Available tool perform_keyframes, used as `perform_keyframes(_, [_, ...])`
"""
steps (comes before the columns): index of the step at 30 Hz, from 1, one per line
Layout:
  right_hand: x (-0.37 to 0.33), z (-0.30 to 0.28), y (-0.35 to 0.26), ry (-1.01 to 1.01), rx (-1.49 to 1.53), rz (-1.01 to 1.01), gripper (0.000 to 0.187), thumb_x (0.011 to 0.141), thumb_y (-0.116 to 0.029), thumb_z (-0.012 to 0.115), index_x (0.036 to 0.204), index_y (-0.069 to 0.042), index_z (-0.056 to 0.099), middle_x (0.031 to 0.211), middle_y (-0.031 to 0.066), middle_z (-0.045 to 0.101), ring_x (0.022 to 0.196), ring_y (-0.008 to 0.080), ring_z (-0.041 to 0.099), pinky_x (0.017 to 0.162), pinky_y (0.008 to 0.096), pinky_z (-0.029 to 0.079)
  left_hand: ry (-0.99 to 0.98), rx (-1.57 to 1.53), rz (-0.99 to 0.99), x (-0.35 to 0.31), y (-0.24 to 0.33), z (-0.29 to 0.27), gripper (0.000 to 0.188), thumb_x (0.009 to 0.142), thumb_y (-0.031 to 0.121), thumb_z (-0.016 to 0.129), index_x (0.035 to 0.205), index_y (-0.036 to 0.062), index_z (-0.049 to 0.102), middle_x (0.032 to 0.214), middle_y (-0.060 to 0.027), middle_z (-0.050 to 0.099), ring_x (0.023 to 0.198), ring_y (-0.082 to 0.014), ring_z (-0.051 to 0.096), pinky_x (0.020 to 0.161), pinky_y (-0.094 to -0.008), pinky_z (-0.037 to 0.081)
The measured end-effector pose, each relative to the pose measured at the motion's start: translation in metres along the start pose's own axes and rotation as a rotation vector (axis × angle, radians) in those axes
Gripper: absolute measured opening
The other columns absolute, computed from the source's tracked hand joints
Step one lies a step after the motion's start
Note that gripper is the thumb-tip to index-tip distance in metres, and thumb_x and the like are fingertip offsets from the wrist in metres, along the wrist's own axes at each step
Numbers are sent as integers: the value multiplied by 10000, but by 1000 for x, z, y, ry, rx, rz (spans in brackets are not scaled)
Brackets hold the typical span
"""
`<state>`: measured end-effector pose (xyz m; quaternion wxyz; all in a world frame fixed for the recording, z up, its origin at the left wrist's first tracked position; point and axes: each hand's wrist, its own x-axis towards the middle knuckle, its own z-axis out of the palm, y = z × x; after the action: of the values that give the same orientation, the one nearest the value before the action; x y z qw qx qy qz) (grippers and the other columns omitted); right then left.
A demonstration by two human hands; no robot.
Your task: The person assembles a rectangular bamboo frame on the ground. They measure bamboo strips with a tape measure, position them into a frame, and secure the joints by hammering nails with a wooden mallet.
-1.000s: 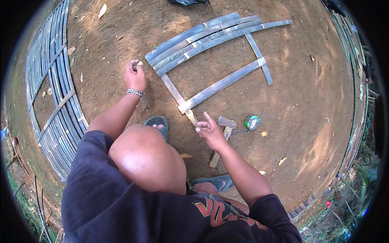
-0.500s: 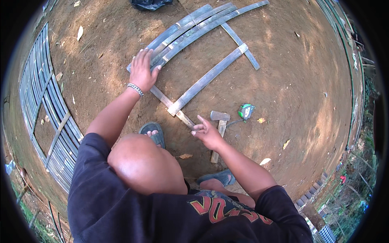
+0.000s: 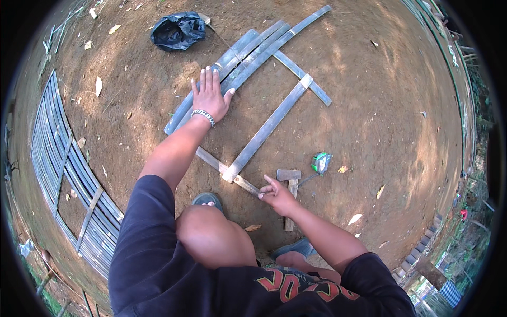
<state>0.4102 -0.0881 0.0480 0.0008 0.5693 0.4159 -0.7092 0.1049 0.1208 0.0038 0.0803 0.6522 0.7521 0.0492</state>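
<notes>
My left hand [image 3: 211, 100] lies open, palm down, on several grey bamboo slats [image 3: 266, 48] laid side by side at a slant. My right hand [image 3: 279, 197] is at the near end of a short bamboo crosspiece [image 3: 244, 184]; its lower fingers close on that end while the index finger sticks out. A longer bamboo strip [image 3: 268, 127] runs from this crosspiece to a far crosspiece [image 3: 319, 94]. Just right of my right hand lies a short-handled tool with a metal head [image 3: 288, 174], hammer or hatchet, I cannot tell which.
A green and black tape measure [image 3: 320, 162] sits on the soil beyond the tool. A black plastic bag [image 3: 178, 31] lies at the far left. Along the left side stretches a panel of bamboo slats [image 3: 66, 158]. Dry leaves dot the ground, and my sandalled feet are close by.
My left hand has slid farther along the slats, away from me. The view has shifted, bringing more of the black bag into sight. My right hand stays at the crosspiece end.
</notes>
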Motion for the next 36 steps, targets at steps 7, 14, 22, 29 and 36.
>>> perform_keyframes(7, [5,16,1,10,62,46,827,953,-178,729,1615,-43,252,1206,97,663,971,153,654,864,300,523,-20,52,-89,19,4,26,843,1022,547,400,1611,-21,196,1712,-196,108,1592,-337,66,1260,-576,65])
perform_keyframes(14, [17,23,-20,41,239,63,817,966,-186,718,1614,-39,243,1259,116,645,1045,162,644,891,310,524,-34,93,-93,21,4,27,844,1024,539,398,1612,-25,177,1711,-197,105,1592,-337,66,1261,-567,79])
perform_keyframes(22, [34,15,-71,80,357,74,816,964,-66,685,1623,-35,204,1320,151,598,1191,179,591,1027,319,475,-55,69,-56,22,15,11,1089,911,731,501,1596,-56,188,1692,-230,140,1582,-368,91,1249,-578,115])
perform_keyframes(29, [27,10,-94,110,406,51,813,964,-89,690,1620,-31,214,1308,147,603,1166,183,609,1013,327,481,-80,82,-91,23,13,11,1111,894,734,537,1594,-59,196,1691,-224,153,1580,-360,107,1247,-577,122])
perform_keyframes(36, [8,10,-75,147,378,28,827,960,-129,718,1613,-18,223,1350,200,600,1150,214,641,973,334,523,-156,88,-98,26,13,5,1077,920,711,509,1607,-42,159,1698,-203,144,1582,-340,102,1247,-579,109])
